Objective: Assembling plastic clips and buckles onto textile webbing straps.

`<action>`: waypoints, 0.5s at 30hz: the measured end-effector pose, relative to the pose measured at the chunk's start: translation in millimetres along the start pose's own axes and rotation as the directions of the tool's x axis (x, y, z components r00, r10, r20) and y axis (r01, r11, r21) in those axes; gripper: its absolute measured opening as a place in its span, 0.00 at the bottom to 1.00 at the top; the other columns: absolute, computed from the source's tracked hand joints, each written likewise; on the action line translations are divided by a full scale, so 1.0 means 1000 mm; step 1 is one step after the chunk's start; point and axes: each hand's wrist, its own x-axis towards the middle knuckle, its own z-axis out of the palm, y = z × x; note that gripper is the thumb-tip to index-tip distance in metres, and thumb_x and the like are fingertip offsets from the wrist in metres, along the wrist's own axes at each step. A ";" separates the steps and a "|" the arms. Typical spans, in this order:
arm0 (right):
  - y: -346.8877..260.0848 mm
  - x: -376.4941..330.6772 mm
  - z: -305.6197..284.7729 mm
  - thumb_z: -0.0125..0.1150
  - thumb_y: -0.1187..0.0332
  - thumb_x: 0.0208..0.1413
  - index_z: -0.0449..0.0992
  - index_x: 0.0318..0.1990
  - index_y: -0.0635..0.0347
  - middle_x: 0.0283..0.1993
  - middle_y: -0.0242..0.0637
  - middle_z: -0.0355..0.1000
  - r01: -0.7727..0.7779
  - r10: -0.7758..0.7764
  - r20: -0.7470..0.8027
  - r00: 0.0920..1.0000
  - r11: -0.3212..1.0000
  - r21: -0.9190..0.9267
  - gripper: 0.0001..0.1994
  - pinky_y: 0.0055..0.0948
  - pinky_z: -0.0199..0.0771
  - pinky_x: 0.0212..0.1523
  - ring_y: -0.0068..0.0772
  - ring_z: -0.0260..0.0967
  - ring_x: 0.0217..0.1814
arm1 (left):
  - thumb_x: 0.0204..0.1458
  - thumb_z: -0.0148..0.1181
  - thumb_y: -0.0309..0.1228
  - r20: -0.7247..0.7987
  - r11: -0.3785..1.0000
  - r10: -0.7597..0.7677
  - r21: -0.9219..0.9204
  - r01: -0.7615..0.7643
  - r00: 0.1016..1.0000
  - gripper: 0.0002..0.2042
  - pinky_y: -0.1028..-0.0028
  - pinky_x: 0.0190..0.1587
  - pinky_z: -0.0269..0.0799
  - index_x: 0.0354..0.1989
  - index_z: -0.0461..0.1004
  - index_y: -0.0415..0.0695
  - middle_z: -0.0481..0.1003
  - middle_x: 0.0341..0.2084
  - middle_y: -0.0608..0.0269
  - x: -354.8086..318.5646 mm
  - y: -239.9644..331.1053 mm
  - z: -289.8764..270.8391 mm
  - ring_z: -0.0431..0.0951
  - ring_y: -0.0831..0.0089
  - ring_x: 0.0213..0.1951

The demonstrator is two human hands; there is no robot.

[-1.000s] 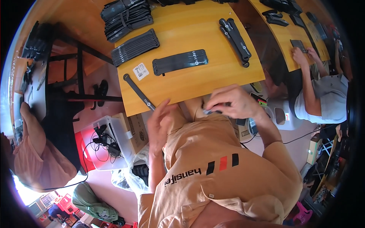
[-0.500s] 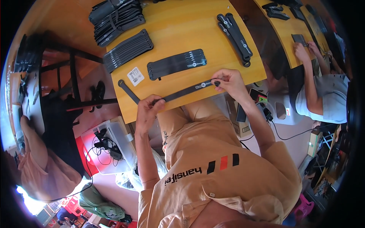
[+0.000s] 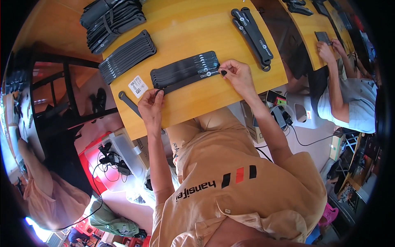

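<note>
A flat black strap (image 3: 187, 82) with white print stretches between my two hands. My left hand (image 3: 151, 108) pinches its left end, and my right hand (image 3: 239, 79) pinches its right end, where a small dark piece shows at the fingertips. The strap lies along the near side of a fanned row of similar black straps (image 3: 183, 68) on the wooden table (image 3: 185, 108). Beside my left hand, a single black strap (image 3: 129, 104) rests near the table's left edge. A white printed label (image 3: 138, 85) lies just beyond that hand.
Another fanned row of straps (image 3: 127, 57) and a tied bundle (image 3: 113, 25) occupy the far left. More black straps (image 3: 252, 38) lie at the right. At another table to the right, a person's hands (image 3: 327, 51) hold a dark piece. A bin with cables (image 3: 115, 162) stands lower left.
Both hands have moved away from me, carrying the strap from the table's near edge up against the middle row. My view has shifted slightly.
</note>
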 end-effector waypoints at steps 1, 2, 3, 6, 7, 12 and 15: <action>0.001 0.001 0.000 0.60 0.81 0.45 0.74 0.28 0.66 0.21 0.28 0.69 -0.002 0.002 0.001 1.000 1.000 -0.001 0.03 0.16 0.62 0.23 0.14 0.61 0.22 | 0.48 0.60 0.26 -0.022 0.999 -0.003 0.047 0.004 1.000 0.05 0.85 0.23 0.63 0.30 0.73 0.37 0.70 0.19 0.70 0.000 0.000 0.000 0.66 0.85 0.20; 0.000 0.001 0.000 0.60 0.82 0.45 0.74 0.28 0.66 0.21 0.28 0.69 0.038 -0.039 -0.016 0.999 0.997 -0.062 0.03 0.16 0.62 0.23 0.14 0.61 0.21 | 0.48 0.60 0.26 -0.023 0.999 -0.005 0.047 0.006 1.000 0.05 0.85 0.23 0.63 0.30 0.73 0.37 0.70 0.19 0.70 0.000 0.001 0.001 0.66 0.85 0.20; 0.000 0.002 0.001 0.60 0.82 0.44 0.74 0.27 0.66 0.20 0.29 0.68 0.077 -0.081 -0.030 0.996 0.989 -0.124 0.03 0.16 0.62 0.22 0.14 0.61 0.21 | 0.48 0.60 0.26 -0.044 0.997 0.006 0.082 -0.003 0.999 0.05 0.84 0.23 0.63 0.30 0.73 0.37 0.70 0.18 0.70 0.000 0.003 0.003 0.66 0.85 0.20; -0.003 0.002 0.003 0.60 0.82 0.44 0.74 0.26 0.67 0.19 0.30 0.68 -0.004 -0.002 -0.044 0.999 0.991 -0.137 0.02 0.17 0.61 0.22 0.14 0.61 0.20 | 0.48 0.60 0.26 -0.079 0.992 0.032 0.122 -0.022 0.996 0.05 0.84 0.21 0.62 0.29 0.73 0.37 0.70 0.18 0.69 0.002 0.003 0.006 0.65 0.85 0.19; -0.003 0.003 0.004 0.60 0.82 0.44 0.74 0.26 0.67 0.19 0.30 0.68 -0.006 0.000 -0.044 0.999 0.991 -0.137 0.02 0.17 0.61 0.22 0.14 0.61 0.20 | 0.48 0.60 0.26 -0.091 0.991 0.049 0.127 -0.037 0.995 0.05 0.84 0.21 0.62 0.28 0.72 0.37 0.69 0.18 0.69 0.003 0.002 0.006 0.65 0.85 0.19; -0.005 0.003 0.007 0.61 0.81 0.44 0.74 0.26 0.67 0.18 0.29 0.68 -0.042 0.033 -0.059 0.998 0.987 -0.152 0.02 0.16 0.62 0.22 0.14 0.61 0.20 | 0.47 0.61 0.26 -0.113 0.992 0.028 0.129 -0.014 0.993 0.06 0.84 0.19 0.61 0.27 0.71 0.37 0.69 0.18 0.69 0.005 0.004 0.006 0.64 0.86 0.18; -0.003 0.004 0.008 0.62 0.81 0.43 0.75 0.26 0.66 0.18 0.28 0.68 -0.050 0.040 -0.086 0.995 0.992 -0.114 0.02 0.16 0.62 0.22 0.14 0.61 0.20 | 0.47 0.61 0.26 -0.124 0.992 0.022 0.125 -0.007 0.992 0.06 0.84 0.18 0.60 0.27 0.71 0.37 0.69 0.18 0.69 0.007 0.005 0.009 0.64 0.86 0.18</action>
